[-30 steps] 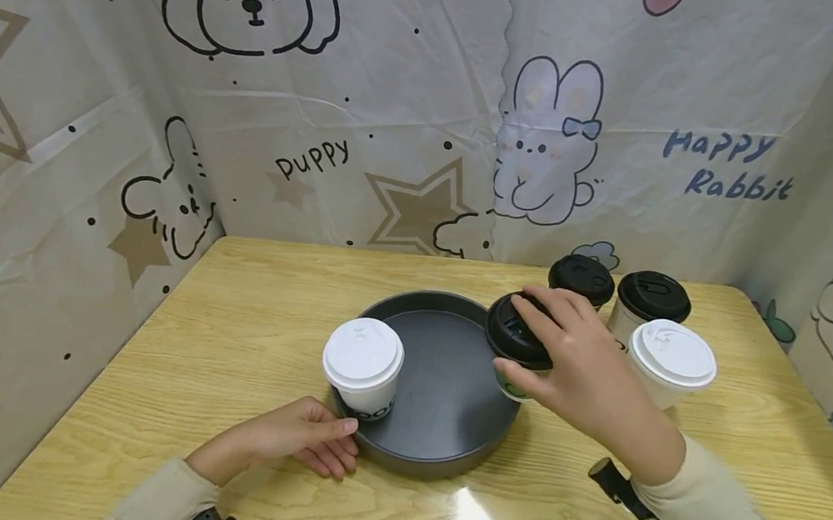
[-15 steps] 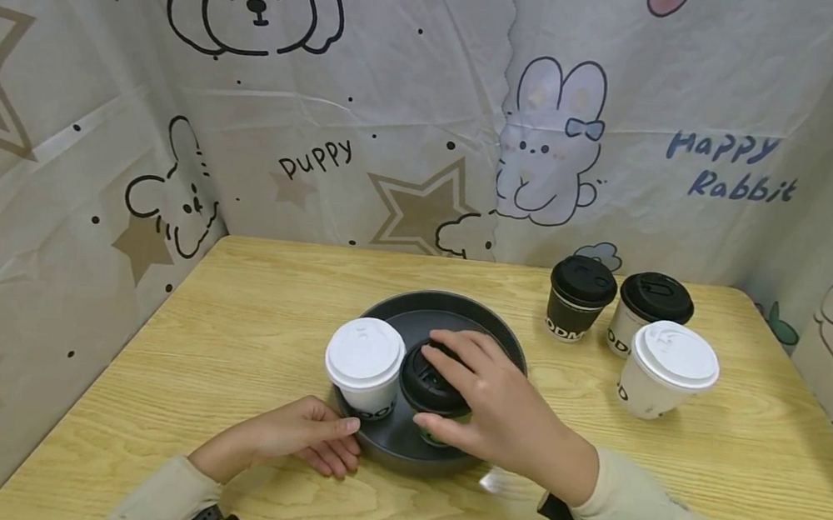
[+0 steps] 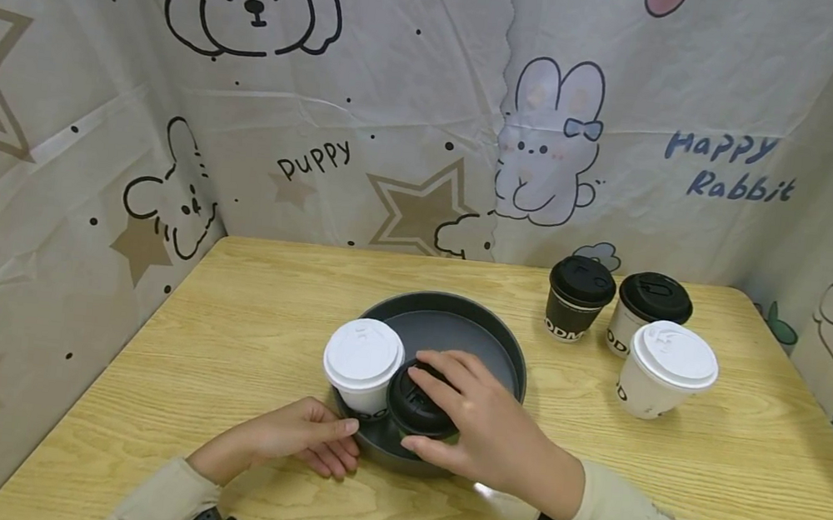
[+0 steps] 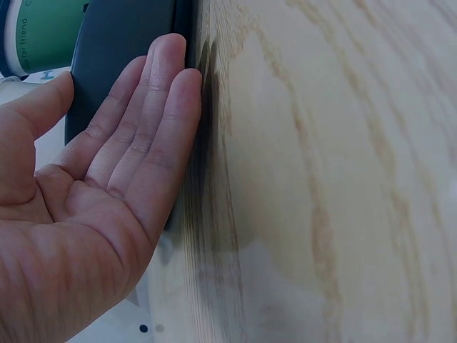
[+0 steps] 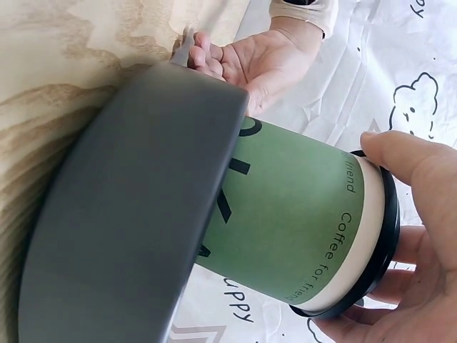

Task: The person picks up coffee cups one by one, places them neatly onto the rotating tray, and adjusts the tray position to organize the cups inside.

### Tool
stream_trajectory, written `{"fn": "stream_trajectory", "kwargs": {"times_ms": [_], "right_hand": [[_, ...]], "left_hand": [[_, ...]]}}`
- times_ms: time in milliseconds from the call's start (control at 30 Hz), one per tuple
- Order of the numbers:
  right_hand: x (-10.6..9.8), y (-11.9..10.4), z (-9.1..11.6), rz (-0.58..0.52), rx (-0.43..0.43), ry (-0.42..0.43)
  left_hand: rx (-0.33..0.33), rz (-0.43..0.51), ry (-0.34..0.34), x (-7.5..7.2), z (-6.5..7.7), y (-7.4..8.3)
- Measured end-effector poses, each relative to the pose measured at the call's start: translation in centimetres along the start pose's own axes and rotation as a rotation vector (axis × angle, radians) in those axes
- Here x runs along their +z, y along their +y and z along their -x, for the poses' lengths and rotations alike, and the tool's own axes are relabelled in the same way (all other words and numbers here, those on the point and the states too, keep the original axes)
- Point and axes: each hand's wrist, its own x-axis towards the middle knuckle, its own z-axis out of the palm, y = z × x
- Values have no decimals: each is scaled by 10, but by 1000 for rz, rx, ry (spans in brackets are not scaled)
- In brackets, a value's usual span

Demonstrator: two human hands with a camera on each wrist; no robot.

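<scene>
In the head view a round dark grey pan sits on the table. My left hand is at its near left edge; the left wrist view shows its straight fingers against the pan's side wall. A white-lidded paper coffee cup stands in the left of the pan. Beside it, my right hand grips a green paper coffee cup by its black lid, thumb on one side and fingers on the other. In the right wrist view the pan wall hides the cup's base.
At the right of the wooden table stand a black cup with a black lid, a pale cup with a black lid, and a white cup with a white lid. A printed cloth hangs behind.
My right hand has carried the green cup leftward from the pan's right rim and lowered it into the pan next to the white-lidded cup. My left hand has stayed in place.
</scene>
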Motion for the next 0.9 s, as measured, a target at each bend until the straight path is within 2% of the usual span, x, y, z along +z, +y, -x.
{"fn": "stream_trajectory", "kwargs": {"times_ms": [333,900], "right_hand": [[4,1,4,3,9,-5],[3,3,10,-20,3,-63]], "left_hand": [[-12,-5,4,0,-1,-1],[6,4,-9,-1,-2,-4]]}}
